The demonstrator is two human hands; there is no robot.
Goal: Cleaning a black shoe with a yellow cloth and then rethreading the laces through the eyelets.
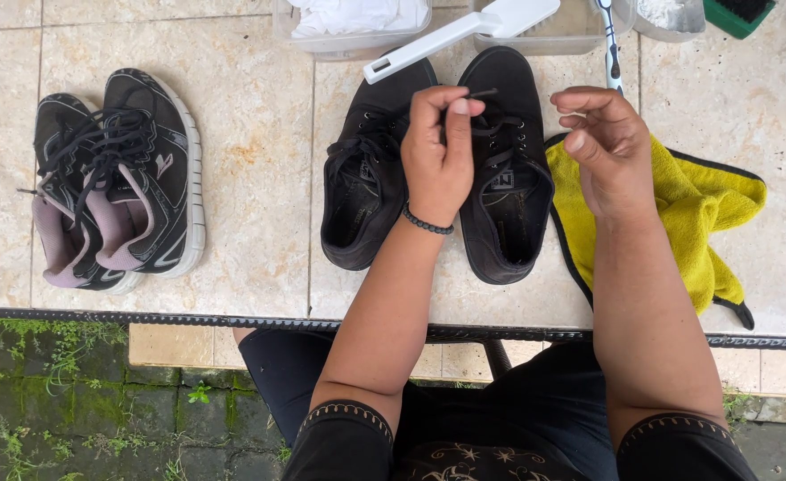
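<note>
The head camera is looking straight down on a tiled desk [259,178] where four shoes are lying in two pairs. The pair of plain black lace-up shoes is sitting in the middle: the left black shoe [362,178] and the right black shoe [509,191] are lying side by side, nearly touching, toes pointing away from the person. The left hand [437,156] is hovering over the gap between them, thumb and fingers pressed together and pinching a thin black lace [480,93] that is running toward the right black shoe's eyelets. The right hand [608,147] is hanging just beside that shoe, above the yellow cloth [696,209], fingers curled loosely inward and holding nothing that can be seen. One black bead bracelet [427,223] is circling the left wrist.

Well apart on the left, the two black sport shoes with pink linings [117,187] are lying pressed against each other. Along the far edge, one clear container of white cloth [353,22] is standing beside a second clear container [544,31]; one white brush [460,31] is resting across it, its handle end reaching over the left black shoe's toe. One toothbrush [610,49] is poking out behind the right hand, and a green brush [738,13] is showing at the corner. The left forearm is covering part of the space between the black shoes.
</note>
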